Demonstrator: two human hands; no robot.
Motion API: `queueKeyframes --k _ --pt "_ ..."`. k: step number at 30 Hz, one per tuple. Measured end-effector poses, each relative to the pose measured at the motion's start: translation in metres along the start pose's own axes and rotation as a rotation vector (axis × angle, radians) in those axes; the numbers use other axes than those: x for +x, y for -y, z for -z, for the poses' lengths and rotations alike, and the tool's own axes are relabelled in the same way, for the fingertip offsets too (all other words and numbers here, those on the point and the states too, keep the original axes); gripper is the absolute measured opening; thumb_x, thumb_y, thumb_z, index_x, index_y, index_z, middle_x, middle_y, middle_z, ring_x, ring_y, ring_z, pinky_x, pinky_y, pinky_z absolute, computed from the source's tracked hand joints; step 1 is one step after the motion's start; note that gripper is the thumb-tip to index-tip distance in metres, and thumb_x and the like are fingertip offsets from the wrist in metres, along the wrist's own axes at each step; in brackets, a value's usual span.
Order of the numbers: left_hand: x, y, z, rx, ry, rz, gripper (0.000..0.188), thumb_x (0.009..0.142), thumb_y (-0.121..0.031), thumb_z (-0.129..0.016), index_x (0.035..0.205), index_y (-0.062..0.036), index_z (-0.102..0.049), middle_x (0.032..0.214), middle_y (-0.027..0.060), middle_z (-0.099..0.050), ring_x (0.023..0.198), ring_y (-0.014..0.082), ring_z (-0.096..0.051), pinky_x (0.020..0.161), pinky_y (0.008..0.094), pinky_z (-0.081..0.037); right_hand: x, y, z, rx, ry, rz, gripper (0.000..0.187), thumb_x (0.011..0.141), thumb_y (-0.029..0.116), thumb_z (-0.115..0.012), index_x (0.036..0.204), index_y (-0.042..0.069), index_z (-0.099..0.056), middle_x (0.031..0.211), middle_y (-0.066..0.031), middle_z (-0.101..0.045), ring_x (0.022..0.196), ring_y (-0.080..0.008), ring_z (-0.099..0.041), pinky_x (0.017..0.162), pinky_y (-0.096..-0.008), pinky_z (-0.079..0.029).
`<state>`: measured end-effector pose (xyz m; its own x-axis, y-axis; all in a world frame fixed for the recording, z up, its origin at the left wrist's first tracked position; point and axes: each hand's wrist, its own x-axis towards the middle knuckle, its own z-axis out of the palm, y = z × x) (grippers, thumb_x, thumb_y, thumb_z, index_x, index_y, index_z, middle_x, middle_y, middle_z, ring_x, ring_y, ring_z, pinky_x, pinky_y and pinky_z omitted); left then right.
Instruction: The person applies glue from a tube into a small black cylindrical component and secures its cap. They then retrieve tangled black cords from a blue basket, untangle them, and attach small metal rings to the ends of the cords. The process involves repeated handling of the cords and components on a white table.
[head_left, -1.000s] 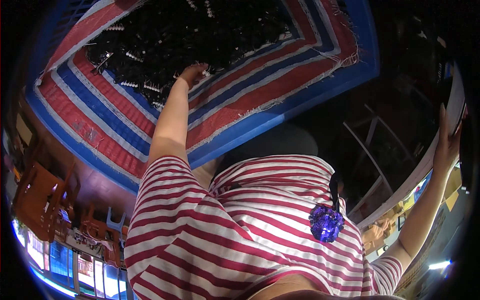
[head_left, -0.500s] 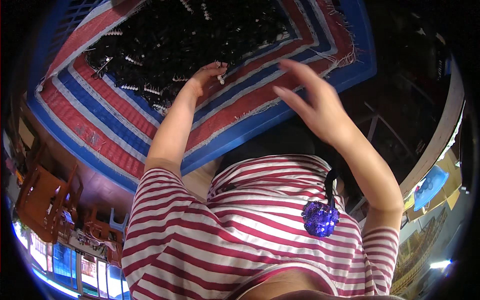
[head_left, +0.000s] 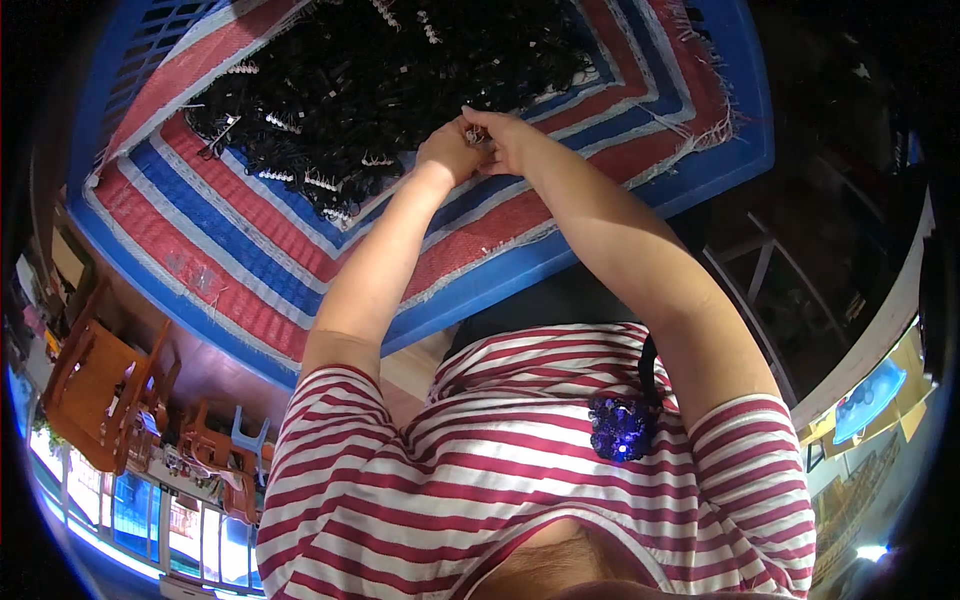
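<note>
My left hand (head_left: 450, 152) and my right hand (head_left: 506, 142) meet above the near edge of a heap of small black pieces (head_left: 340, 100). A small whitish piece (head_left: 475, 133) shows between the fingers of both hands, which are closed around it; its kind is too small to tell. My left fingertips are partly hidden behind the piece and the other hand. Short rows of pale bits (head_left: 322, 181) lie among the black pieces. The heap rests on a red, blue and white striped woven sheet (head_left: 215, 235) lining a large blue plastic basket (head_left: 430, 318).
The basket's rim runs close in front of my body. Frayed threads (head_left: 715, 130) hang at the sheet's right corner. A purple sequined ornament (head_left: 622, 428) dangles at my striped shirt. Wooden chairs (head_left: 105, 395) stand at the left, and a blue plastic item (head_left: 868, 400) lies at the right.
My right hand has moved left and closed in on my left hand, which shifted slightly right. Earlier the left hand alone held the whitish piece, and the right hand was open and apart.
</note>
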<state>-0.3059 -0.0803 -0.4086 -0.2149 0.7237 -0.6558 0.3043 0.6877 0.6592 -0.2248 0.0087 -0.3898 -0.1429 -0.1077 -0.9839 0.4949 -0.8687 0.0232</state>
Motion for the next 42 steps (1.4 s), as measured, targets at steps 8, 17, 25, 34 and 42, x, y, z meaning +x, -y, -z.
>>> queueKeyframes --k 8,17,25,34,42 --pt "-0.015 -0.012 -0.002 -0.256 0.128 -0.012 0.039 0.075 -0.016 -0.062 0.108 0.0013 -0.050 0.086 0.0111 -0.063 0.075 0.0151 -0.060 0.067 0.0280 -0.047 0.014 0.008 0.012 -0.119 -0.101 0.152 0.018 0.072 0.032 -0.067 0.067 0.017 -0.059 0.062 0.0034 -0.051 0.052 -0.0098 -0.042 0.048 -0.0234 -0.031" --pt "0.029 0.035 0.095 -0.737 0.338 0.433 0.061 0.083 -0.035 -0.053 0.130 -0.0033 -0.031 0.118 0.0188 -0.049 0.103 0.0254 -0.052 0.086 0.0338 -0.043 0.044 0.002 0.027 -0.513 -0.164 0.234 0.032 0.069 0.030 -0.066 0.088 0.004 -0.065 0.091 -0.0091 -0.064 0.080 -0.0191 -0.059 0.069 -0.0317 -0.046" --pt "0.151 0.014 0.024 -0.370 0.174 0.650 0.065 0.081 -0.054 -0.047 0.127 -0.0095 -0.039 0.122 0.0197 -0.047 0.109 0.0290 -0.049 0.086 0.0393 -0.043 0.063 -0.013 0.023 -0.779 -0.365 0.257 0.025 0.069 0.029 -0.069 0.079 0.006 -0.068 0.075 -0.0049 -0.064 0.068 -0.0149 -0.055 0.063 -0.0280 -0.042" --pt "0.154 0.061 -0.019 -0.420 0.252 0.161 0.022 0.087 -0.024 -0.050 0.089 -0.0073 -0.065 0.063 0.0016 -0.058 0.060 0.0117 -0.052 0.059 0.0262 -0.042 0.040 -0.002 0.032 -1.201 -0.250 0.076 0.044 0.072 0.028 -0.060 0.110 0.007 -0.057 0.117 -0.0160 -0.052 0.106 -0.0267 -0.053 0.088 -0.0339 -0.043" --pt "0.130 0.057 -0.027 -0.319 0.318 0.076 0.028 0.085 -0.031 -0.054 0.092 -0.0049 -0.064 0.069 0.0025 -0.057 0.064 0.0116 -0.049 0.059 0.0266 -0.040 0.014 -0.002 0.037 -1.101 -0.327 0.099 0.039 0.071 0.024 -0.059 0.104 0.004 -0.060 0.112 -0.0171 -0.055 0.106 -0.0285 -0.053 0.088 -0.0361 -0.042"
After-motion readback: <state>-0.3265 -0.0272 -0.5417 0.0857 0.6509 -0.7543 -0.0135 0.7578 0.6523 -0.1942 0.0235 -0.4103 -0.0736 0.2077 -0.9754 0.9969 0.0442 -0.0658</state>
